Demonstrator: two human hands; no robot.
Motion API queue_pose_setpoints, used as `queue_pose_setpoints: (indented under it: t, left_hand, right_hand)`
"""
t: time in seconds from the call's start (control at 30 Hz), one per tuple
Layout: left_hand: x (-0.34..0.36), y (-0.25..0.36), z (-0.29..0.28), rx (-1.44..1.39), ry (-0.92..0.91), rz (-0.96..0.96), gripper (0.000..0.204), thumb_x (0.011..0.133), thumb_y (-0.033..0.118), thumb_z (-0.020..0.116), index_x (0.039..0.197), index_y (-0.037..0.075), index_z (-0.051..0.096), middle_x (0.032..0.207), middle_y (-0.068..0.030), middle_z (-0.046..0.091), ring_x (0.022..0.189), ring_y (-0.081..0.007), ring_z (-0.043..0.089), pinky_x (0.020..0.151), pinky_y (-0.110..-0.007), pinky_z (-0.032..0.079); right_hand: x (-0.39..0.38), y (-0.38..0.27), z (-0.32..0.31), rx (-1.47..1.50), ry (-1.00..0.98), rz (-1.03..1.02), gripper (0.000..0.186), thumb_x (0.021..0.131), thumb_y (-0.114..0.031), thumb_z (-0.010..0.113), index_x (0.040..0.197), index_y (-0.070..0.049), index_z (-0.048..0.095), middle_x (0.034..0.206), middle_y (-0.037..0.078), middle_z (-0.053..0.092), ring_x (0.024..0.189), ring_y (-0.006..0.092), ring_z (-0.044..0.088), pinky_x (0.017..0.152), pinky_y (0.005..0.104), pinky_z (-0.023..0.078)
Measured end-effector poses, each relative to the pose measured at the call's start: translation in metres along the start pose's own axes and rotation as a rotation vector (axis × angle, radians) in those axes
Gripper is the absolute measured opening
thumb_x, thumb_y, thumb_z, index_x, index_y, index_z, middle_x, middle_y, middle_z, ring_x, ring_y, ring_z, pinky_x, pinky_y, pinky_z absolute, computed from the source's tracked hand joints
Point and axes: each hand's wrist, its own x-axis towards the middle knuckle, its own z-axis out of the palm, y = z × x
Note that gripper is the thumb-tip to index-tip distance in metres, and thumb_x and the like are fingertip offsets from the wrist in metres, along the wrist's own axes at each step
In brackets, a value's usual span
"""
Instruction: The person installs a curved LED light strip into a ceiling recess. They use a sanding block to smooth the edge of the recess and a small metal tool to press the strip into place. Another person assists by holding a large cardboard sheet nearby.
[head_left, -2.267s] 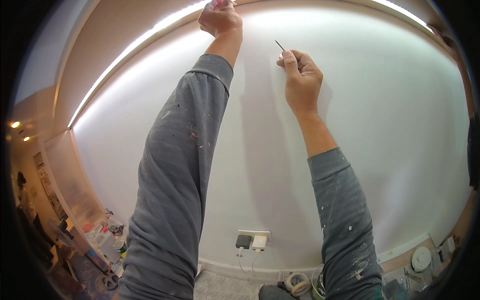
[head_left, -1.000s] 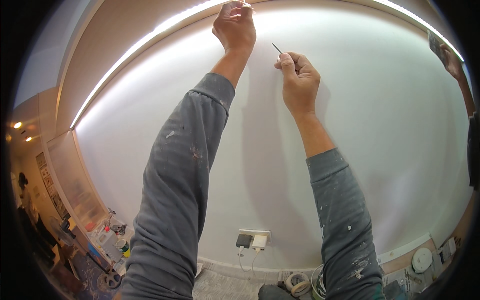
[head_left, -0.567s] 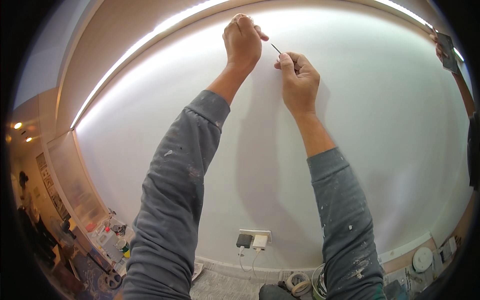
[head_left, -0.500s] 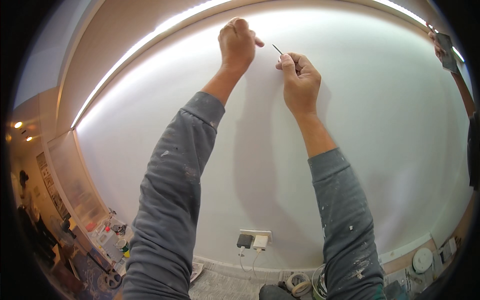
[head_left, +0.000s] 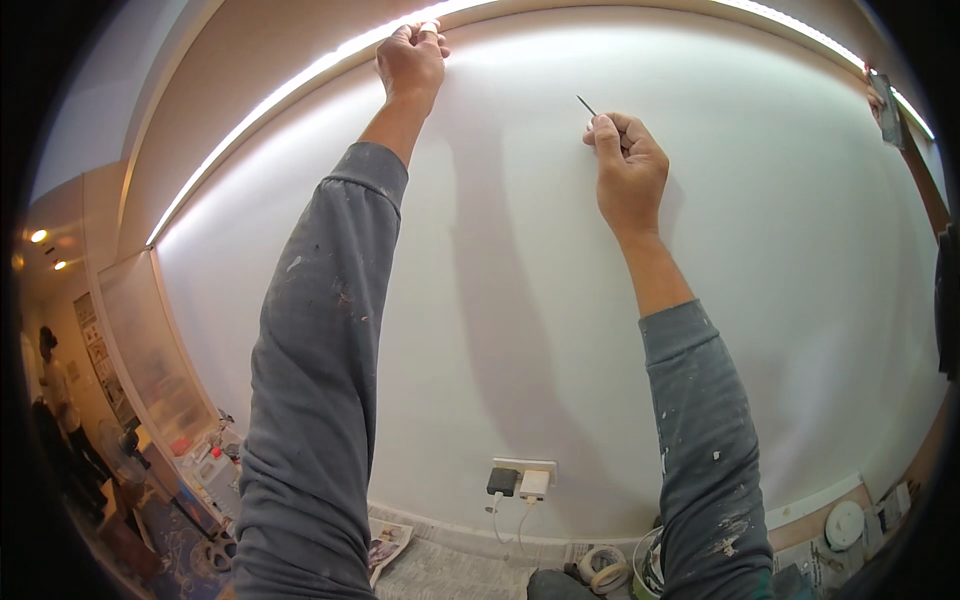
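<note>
My left hand (head_left: 412, 65) is raised to the top edge of a pale wall (head_left: 560, 300), beside the bright strip light (head_left: 320, 65). Its fingers are pinched together, and what they hold, if anything, is hidden. Lower and to the right, my right hand (head_left: 632, 170) grips a thin dark rod (head_left: 586, 105) between thumb and fingers. The rod's pointed end sticks out up and to the left. I cannot tell its exact kind. Both forearms wear grey sleeves flecked with white, and a shadow falls on the wall between them.
At the far right another person's hand (head_left: 876, 103) holds a flat grey tool (head_left: 888, 112). Two plugged-in chargers (head_left: 518, 484) stick out low on the wall. Below lie newspaper (head_left: 440, 565) and tape rolls (head_left: 603, 568). Bottles (head_left: 215, 470) stand lower left; a person (head_left: 62, 390) stands beyond.
My left hand has moved up and left to the strip light at the wall's top edge. The right hand, still gripping the rod, sits slightly farther right and lower in view.
</note>
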Motion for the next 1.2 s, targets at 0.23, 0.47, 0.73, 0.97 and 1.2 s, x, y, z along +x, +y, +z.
queue_pose_setpoints:
  t: [0.23,0.47,0.73,0.97,1.2]
  left_hand:
    - [-0.001,0.009,-0.014,0.246,-0.113,-0.061,0.027,0.104,0.029,0.068,0.099,0.004,0.078,0.078,-0.0032,0.074,0.068,-0.0125,0.071,0.067,-0.027,0.055]
    - [0.022,-0.003,-0.002,0.599,0.168,0.200,0.053,0.091,0.060,0.075,0.080,0.008,0.073,0.073,-0.0070,0.075,0.075,-0.0269,0.075,0.076,-0.042,0.058]
    - [0.034,-0.024,0.000,0.785,0.226,0.446,0.054,0.098,0.059,0.062,0.092,0.008,0.078,0.081,-0.0133,0.077,0.082,-0.0346,0.075,0.080,-0.047,0.058]
    - [0.027,-0.009,-0.006,0.723,0.083,0.436,0.044,0.097,0.055,0.066,0.099,0.014,0.082,0.083,-0.0117,0.078,0.084,-0.0355,0.075,0.079,-0.047,0.058]
    - [0.038,-0.025,-0.036,0.775,0.146,0.449,0.042,0.096,0.052,0.067,0.090,0.013,0.080,0.080,-0.0104,0.077,0.081,-0.0323,0.075,0.079,-0.048,0.058]
  right_hand:
    - [-0.001,-0.003,-0.004,-0.038,-0.030,0.015,0.022,0.105,-0.020,0.065,0.102,0.001,0.073,0.086,0.001,0.073,0.079,0.0066,0.064,0.075,0.0249,0.052]
    - [-0.001,0.002,-0.001,-0.039,-0.028,-0.006,0.022,0.105,-0.021,0.065,0.103,0.001,0.072,0.086,0.001,0.072,0.076,0.0051,0.062,0.069,0.0227,0.050]
    - [-0.002,-0.001,0.002,-0.016,-0.032,0.006,0.022,0.105,-0.020,0.065,0.103,0.001,0.072,0.086,0.000,0.072,0.077,0.0050,0.062,0.070,0.0222,0.050]
    - [0.001,0.004,-0.007,-0.072,-0.020,-0.024,0.021,0.105,-0.020,0.065,0.101,0.000,0.073,0.085,0.000,0.073,0.074,0.0043,0.061,0.070,0.0223,0.050]
    - [-0.001,0.000,-0.005,-0.051,-0.064,0.027,0.020,0.107,-0.016,0.063,0.105,0.003,0.071,0.091,0.003,0.072,0.088,0.0094,0.068,0.087,0.0265,0.057]
